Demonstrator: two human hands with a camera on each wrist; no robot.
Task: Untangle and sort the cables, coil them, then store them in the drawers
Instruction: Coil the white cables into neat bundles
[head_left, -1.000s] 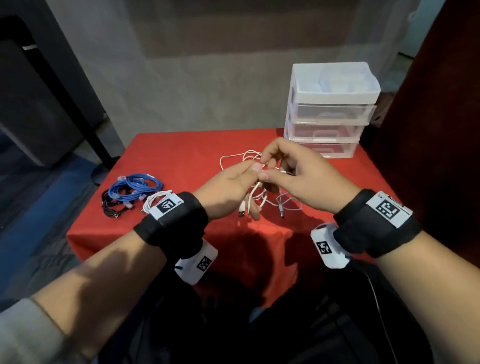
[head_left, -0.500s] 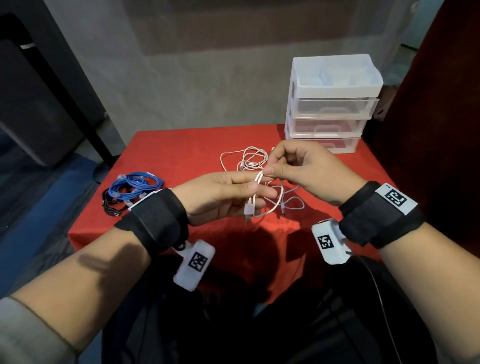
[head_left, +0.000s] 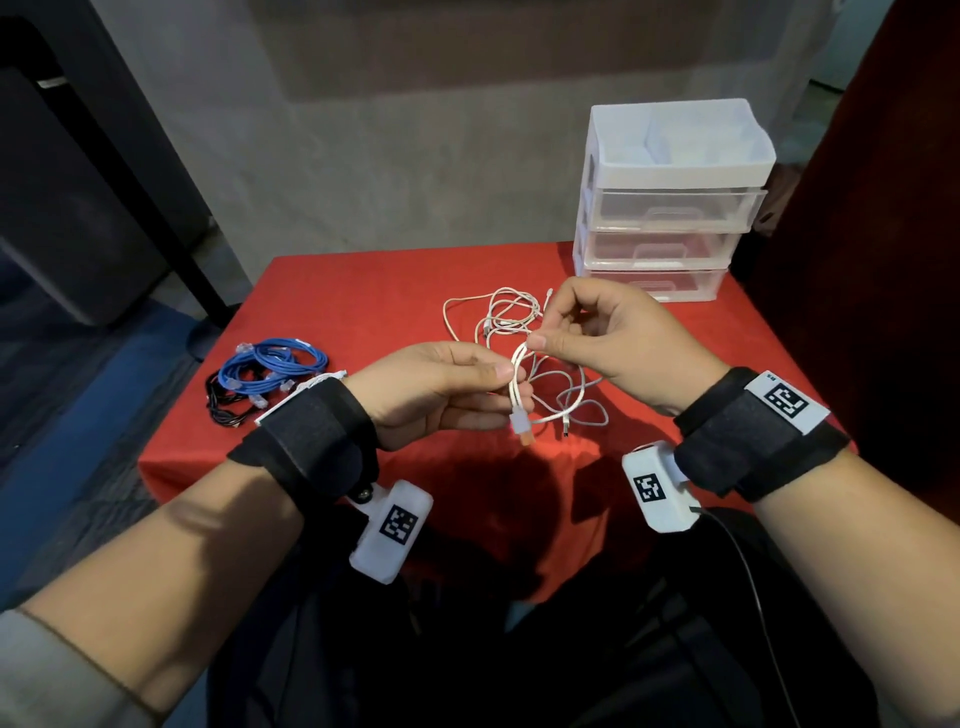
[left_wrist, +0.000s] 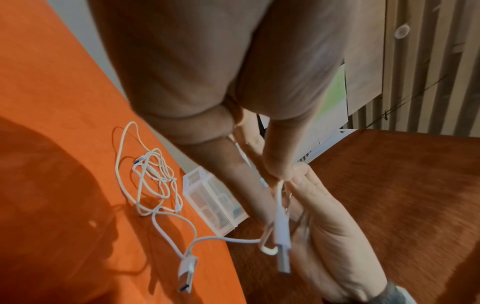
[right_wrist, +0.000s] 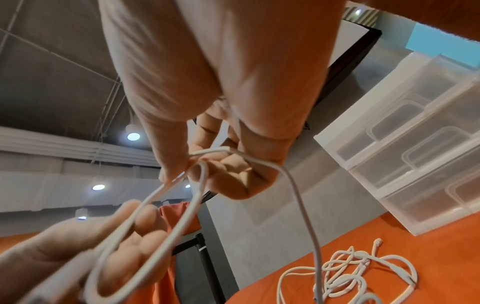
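A white USB cable (head_left: 515, 384) is held above the red table (head_left: 363, 291) by both hands. My left hand (head_left: 511, 387) pinches a folded loop of it between thumb and fingers, and the USB plug (head_left: 521, 428) hangs just below. My right hand (head_left: 540, 332) pinches the same cable a little higher, thumb against index finger. In the right wrist view the loop (right_wrist: 182, 216) runs from my right hand (right_wrist: 197, 166) across the left fingers (right_wrist: 145, 224). The rest of the white cable lies tangled (head_left: 498, 317) on the table behind my hands. The left wrist view shows this tangle (left_wrist: 153, 181).
A white drawer unit (head_left: 670, 208) with three clear drawers, all closed, stands at the table's back right. Coiled blue cables (head_left: 270, 364) and a black cable (head_left: 223, 408) lie at the left edge. A dark red wall (head_left: 883, 260) closes the right side.
My left hand has turned palm up and drawn slightly left. My right hand has lifted away from it. The white cable now spans a short loop between them.
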